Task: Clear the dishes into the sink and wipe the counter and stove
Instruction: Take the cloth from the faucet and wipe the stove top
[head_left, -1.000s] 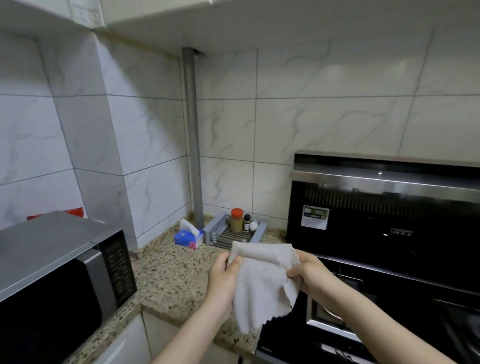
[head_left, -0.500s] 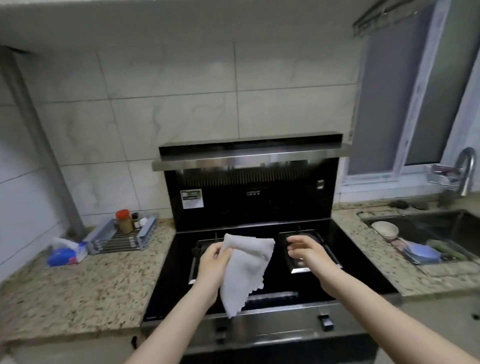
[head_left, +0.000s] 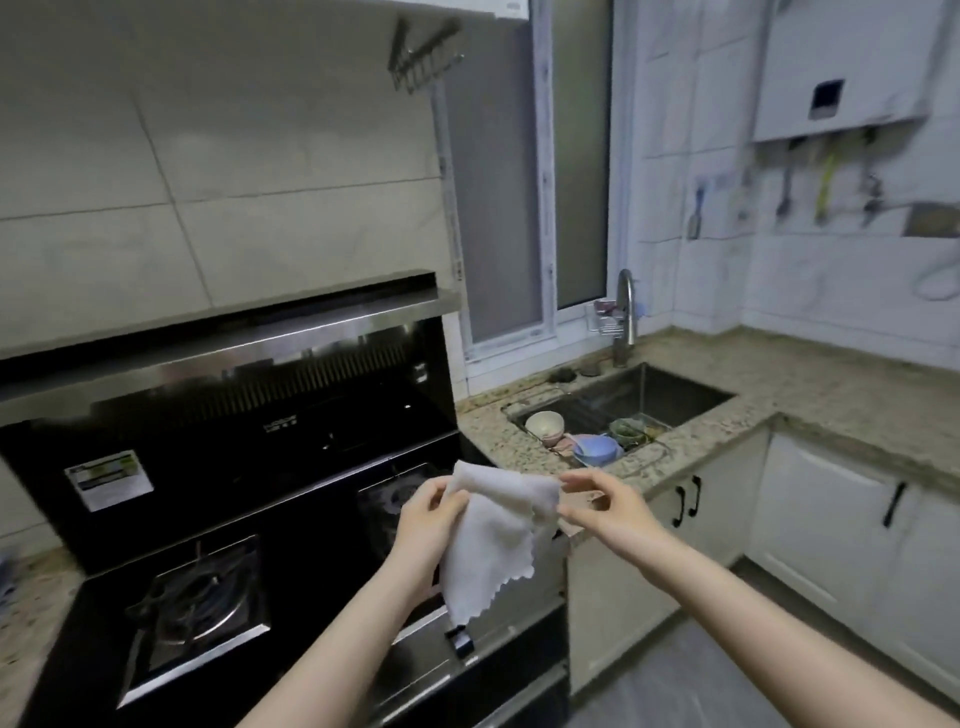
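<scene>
While the white cloth (head_left: 498, 535) hangs in the air above the front edge of the stove (head_left: 218, 519), both hands are busy with its top edge. The left hand (head_left: 428, 519) has its fingers curled round the upper left corner, and the right hand (head_left: 605, 506) pinches the upper right corner between thumb and fingertips, so the cloth droops below and between them with its scalloped hem loose. Beyond the right hand, further back, the sink (head_left: 670, 395) already holds the dishes: a pale bowl (head_left: 544, 426), a blue bowl (head_left: 597, 449) and something green that I cannot make out. So the clearing looks done and the wiping seems to be what remains.

The risk I see is in that light pinch on the right side: if it slips, the cloth would swing down from the left hand alone and could catch on the burner grate (head_left: 200, 597) below and to the left of the hands. An unfolded, dangling cloth would also smear rather than wipe, and its hem could snag the knob (head_left: 460, 639) directly under it. The granite tabletop (head_left: 800, 384) past the right hand looks bare of dishes.
</scene>
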